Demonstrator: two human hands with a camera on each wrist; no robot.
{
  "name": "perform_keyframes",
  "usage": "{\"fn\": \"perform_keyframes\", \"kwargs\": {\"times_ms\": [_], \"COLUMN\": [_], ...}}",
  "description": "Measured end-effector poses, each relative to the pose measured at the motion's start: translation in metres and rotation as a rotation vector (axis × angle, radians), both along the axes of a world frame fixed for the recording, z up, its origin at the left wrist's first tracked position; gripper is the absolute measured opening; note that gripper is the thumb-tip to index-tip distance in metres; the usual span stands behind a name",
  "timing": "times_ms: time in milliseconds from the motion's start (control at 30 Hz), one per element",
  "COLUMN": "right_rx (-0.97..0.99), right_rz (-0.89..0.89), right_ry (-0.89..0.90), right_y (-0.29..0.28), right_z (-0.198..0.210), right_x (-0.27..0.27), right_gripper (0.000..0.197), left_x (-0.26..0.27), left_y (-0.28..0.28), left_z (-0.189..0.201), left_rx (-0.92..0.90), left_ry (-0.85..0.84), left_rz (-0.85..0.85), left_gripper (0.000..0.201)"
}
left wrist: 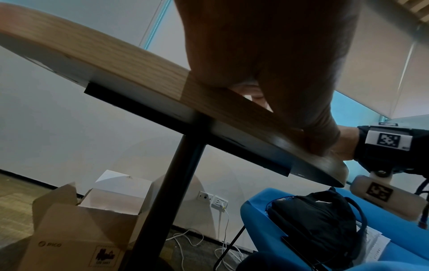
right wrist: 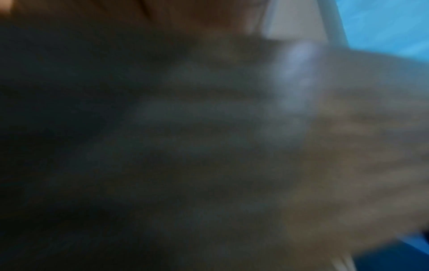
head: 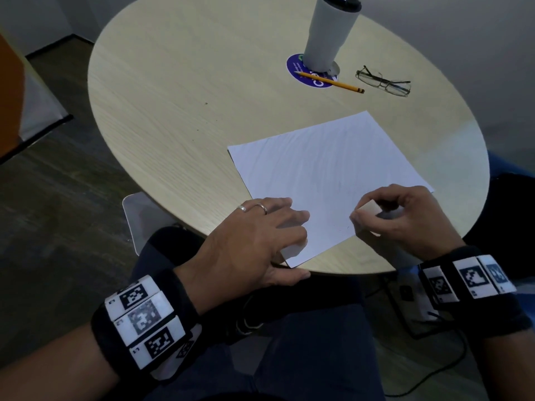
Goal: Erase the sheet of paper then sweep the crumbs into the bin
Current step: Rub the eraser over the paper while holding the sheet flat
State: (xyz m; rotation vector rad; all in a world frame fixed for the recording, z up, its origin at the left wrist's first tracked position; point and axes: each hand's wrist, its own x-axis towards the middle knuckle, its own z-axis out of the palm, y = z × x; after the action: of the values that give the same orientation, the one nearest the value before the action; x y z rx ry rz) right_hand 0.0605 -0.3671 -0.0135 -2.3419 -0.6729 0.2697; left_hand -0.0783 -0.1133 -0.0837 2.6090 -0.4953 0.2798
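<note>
Head view: one round table [head: 173,117], light wood grain, carries one white sheet of paper [head: 327,169], slightly wrinkled, rotated so its corners point toward near and far edges, near corner at the table's rim. Left hand [head: 254,241] lies flat with straight fingers on the sheet's left near corner, thumb over the table edge, two rings. Right hand [head: 405,218] pinches one small pale block eraser [head: 369,209] with curled fingers, over the sheet's near right part. Farther back: one grey cylindrical tumbler [head: 330,33] upright, one yellow pencil [head: 330,81] lying diagonal, tip pointing left, one pair of wire glasses [head: 385,82]. Right wrist view is blurred.
</note>
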Motion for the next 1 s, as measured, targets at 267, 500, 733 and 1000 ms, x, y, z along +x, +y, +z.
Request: {"fn": "perform_keyframes", "kwargs": {"times_ms": [267, 500, 733, 1000], "right_rx": [0.003, 0.327, 0.299, 0.111], "right_rz": [0.001, -0.193, -0.119, 0.013], "right_ry": [0.066, 0.099, 0.166, 0.051], "right_y": [-0.003, -0.021, -0.020, -0.002], "right_z": [-0.004, -0.012, -0.015, -0.005], "right_x": [0.001, 0.016, 0.015, -0.010], "right_gripper": [0.012, 0.013, 0.019, 0.015], "left_x": [-0.001, -0.005, -0.007, -0.006], "left_y": [0.000, -0.002, -0.003, -0.002], "left_z": [0.003, 0.008, 0.010, 0.007], "left_rx": [0.000, 0.111, 0.183, 0.218], "left_ry": [0.019, 0.032, 0.044, 0.010], "left_rz": [-0.001, 0.010, 0.045, -0.010], "left_gripper": [0.043, 0.043, 0.053, 0.055]}}
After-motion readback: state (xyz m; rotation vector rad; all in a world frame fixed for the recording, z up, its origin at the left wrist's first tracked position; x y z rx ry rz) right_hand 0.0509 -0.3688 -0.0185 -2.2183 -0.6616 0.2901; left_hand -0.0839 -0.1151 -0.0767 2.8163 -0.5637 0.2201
